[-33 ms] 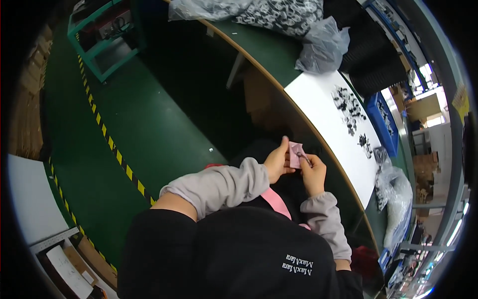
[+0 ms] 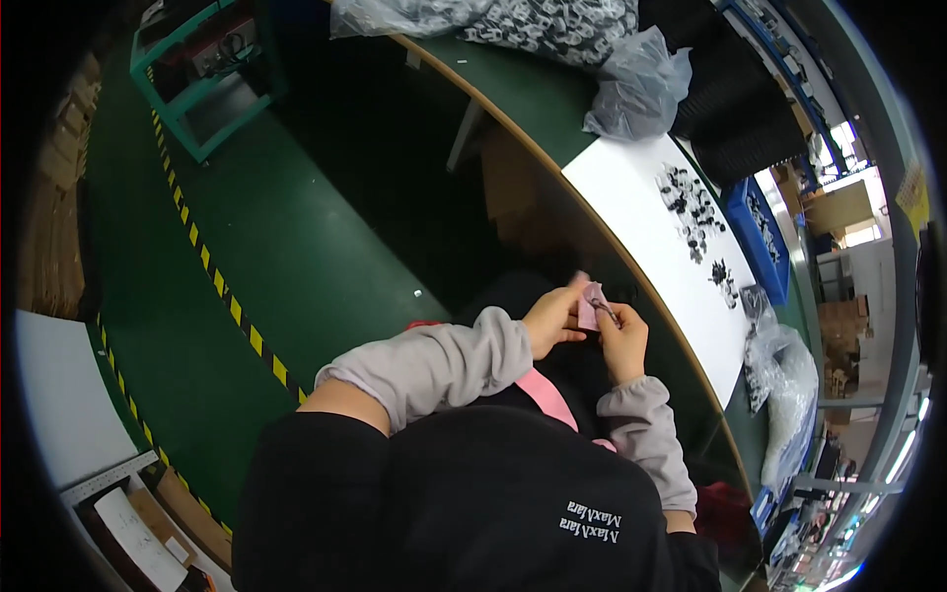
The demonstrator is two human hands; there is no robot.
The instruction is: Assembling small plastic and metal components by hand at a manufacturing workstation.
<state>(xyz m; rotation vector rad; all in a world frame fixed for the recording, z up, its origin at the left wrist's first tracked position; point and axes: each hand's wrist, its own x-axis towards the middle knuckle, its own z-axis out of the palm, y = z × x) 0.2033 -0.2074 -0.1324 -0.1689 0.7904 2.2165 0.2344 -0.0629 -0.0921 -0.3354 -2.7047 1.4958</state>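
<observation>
Above my lap, away from the tabletop, my left hand (image 2: 548, 322) pinches a small folded pink piece (image 2: 588, 314), which looks like cloth or thin sheet. My right hand (image 2: 624, 345) is just to the right, its thumb and fingers closed on a thin dark tool (image 2: 605, 310). The tool's tip lies against the pink piece. Its kind is too small to make out. Both forearms wear grey sleeve covers.
At my right runs a curved-looking table edge (image 2: 631, 268) with a white sheet (image 2: 617, 192) on top. Small black and clear parts (image 2: 691, 212) lie scattered there. Beyond are a blue bin (image 2: 758, 242) and clear plastic bags (image 2: 641, 84). A green-framed cart (image 2: 202, 148) stands far left.
The pink piece has tilted and shows narrower. My left thumb has come down from upright towards it. The right hand has barely moved.
</observation>
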